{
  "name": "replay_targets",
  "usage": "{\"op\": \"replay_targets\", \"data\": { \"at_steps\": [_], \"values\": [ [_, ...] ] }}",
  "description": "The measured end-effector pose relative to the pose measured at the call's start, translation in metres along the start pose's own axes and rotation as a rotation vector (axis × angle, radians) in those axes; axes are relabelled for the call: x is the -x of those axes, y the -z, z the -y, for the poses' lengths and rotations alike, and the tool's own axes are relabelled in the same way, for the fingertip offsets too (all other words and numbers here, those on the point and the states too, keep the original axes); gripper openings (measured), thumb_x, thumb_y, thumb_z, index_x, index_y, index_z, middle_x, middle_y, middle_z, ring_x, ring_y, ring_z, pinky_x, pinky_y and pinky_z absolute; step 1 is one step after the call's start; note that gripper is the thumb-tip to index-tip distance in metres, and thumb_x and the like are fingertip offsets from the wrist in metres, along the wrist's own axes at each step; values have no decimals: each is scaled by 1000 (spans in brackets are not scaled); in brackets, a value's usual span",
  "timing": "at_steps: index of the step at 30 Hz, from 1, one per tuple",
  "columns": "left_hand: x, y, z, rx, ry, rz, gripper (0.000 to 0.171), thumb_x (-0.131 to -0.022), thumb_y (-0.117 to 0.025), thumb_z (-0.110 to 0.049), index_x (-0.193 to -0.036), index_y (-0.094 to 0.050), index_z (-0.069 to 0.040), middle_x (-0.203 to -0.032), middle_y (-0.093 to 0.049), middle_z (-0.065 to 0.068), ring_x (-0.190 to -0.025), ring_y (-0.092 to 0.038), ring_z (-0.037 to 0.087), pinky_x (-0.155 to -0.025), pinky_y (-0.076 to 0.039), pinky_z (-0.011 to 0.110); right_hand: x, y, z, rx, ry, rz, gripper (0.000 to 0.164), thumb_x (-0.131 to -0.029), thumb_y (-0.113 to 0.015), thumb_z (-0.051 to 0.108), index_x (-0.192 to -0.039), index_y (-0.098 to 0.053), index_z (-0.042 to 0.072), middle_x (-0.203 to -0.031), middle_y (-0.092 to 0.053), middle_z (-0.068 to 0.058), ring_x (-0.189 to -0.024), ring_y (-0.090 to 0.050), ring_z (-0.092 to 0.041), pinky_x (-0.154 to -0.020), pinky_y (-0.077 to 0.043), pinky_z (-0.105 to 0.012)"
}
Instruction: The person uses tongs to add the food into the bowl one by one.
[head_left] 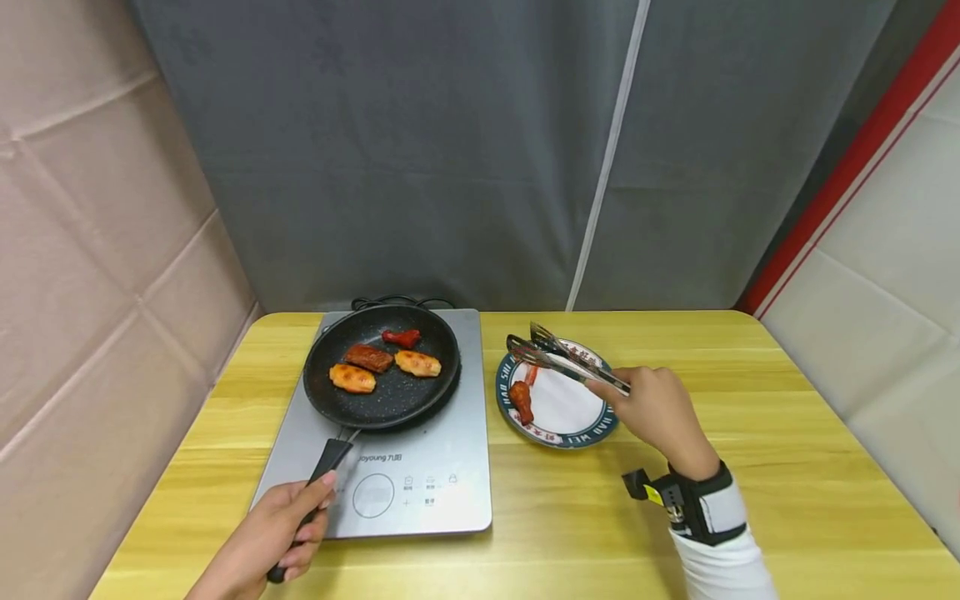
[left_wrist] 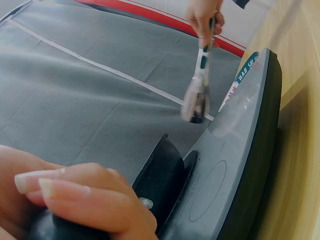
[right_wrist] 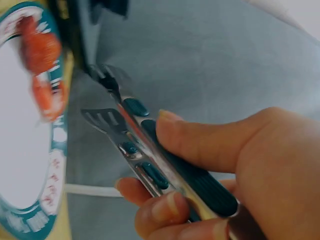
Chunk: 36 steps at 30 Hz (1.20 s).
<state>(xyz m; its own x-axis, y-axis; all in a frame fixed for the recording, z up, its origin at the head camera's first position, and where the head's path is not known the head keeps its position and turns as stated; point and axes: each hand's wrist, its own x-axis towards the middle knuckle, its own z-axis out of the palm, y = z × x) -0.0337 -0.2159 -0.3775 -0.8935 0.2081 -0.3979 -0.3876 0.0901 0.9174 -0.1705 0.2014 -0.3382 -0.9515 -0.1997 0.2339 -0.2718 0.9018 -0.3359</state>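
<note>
My left hand (head_left: 281, 529) grips the black handle (head_left: 332, 455) of a frying pan (head_left: 382, 406), which sits on an induction cooker. Inside the pan lie two golden chicken wing pieces (head_left: 352, 378), a brown-red slab of meat (head_left: 368, 357) and a small red drumstick (head_left: 402, 338). At the right, my right hand (head_left: 660, 412) holds metal tongs (head_left: 577, 367) with dark green grips. Their slotted ends stand apart with nothing between them, over the far left part of a plate (head_left: 566, 404). On that plate's left side are a browned drumstick (head_left: 521, 402) and a thin orange-red piece (right_wrist: 47, 97).
The silver induction cooker (head_left: 450, 467) takes up the left of the wooden table (head_left: 555, 517). A black cord (head_left: 405, 298) lies behind it. A grey curtain (head_left: 420, 167) closes off the back, with pale walls (head_left: 90, 275) on both sides.
</note>
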Motion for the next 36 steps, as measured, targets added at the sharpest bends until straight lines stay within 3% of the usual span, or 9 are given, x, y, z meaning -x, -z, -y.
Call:
{"op": "replay_targets", "data": {
  "at_steps": [6, 9, 12, 14, 21, 25, 36],
  "values": [
    [1, 0, 0, -6, 14, -3, 38, -99, -40, -40, -85, -43, -5, -58, -33, -5, -39, -29, 6, -37, -31, 20, 3, -9, -11, 34, -53, 36, 55, -86, -59, 47, -102, -67, -5, -86, -67, -23, -66, -59, -26, -53, -49, -39],
    [2, 0, 0, -6, 15, -6, 37, -99, -40, -39, -85, -43, -5, -58, -33, -5, -39, -29, 6, -37, -31, 20, 3, -11, -12, 35, -58, 29, 49, -86, -60, 46, -97, -70, -1, -70, -64, -15, -59, -54, -23, -46, -43, -35],
    [2, 0, 0, -8, 14, -10, 37, -99, -39, -39, -85, -43, -5, -58, -33, -5, -39, -29, 6, -37, -31, 20, 3, -12, -12, 25, -74, 58, 44, -86, -59, 47, -88, -71, 5, -56, -50, -5, -51, -44, -18, -41, -32, -29],
    [1, -1, 0, -10, 12, -14, 37, -99, -40, -39, -85, -43, -5, -58, -33, -5, -40, -29, 7, -37, -31, 20, 3, -13, -12, 23, -87, 77, 42, -86, -59, 48, -81, -70, 7, -54, -44, -2, -50, -41, -18, -40, -29, -28],
    [1, -1, -1, -7, 0, -10, 38, -99, -40, -40, -86, -43, -5, -58, -33, -5, -40, -29, 7, -37, -31, 20, 3, -12, -14, 27, -128, 121, 45, -87, -55, 51, -75, -68, 9, -55, -43, -2, -54, -42, -19, -42, -28, -28],
    [1, -2, -1, -2, -6, -8, 37, -99, -40, -40, -85, -43, -5, -58, -32, -6, -39, -28, 6, -37, -31, 20, 3, -13, -16, 25, -127, 119, 46, -88, -56, 48, -60, -61, 13, -51, -35, 2, -50, -38, -17, -42, -25, -26],
    [1, -1, 1, 7, -13, -5, 36, -99, -39, -40, -85, -42, -6, -58, -32, -6, -39, -28, 6, -37, -30, 20, 2, -17, -24, 19, -69, 43, 36, -85, -63, 42, -68, -72, 12, -47, -32, 5, -45, -33, -14, -42, -20, -26]
  ]
}}
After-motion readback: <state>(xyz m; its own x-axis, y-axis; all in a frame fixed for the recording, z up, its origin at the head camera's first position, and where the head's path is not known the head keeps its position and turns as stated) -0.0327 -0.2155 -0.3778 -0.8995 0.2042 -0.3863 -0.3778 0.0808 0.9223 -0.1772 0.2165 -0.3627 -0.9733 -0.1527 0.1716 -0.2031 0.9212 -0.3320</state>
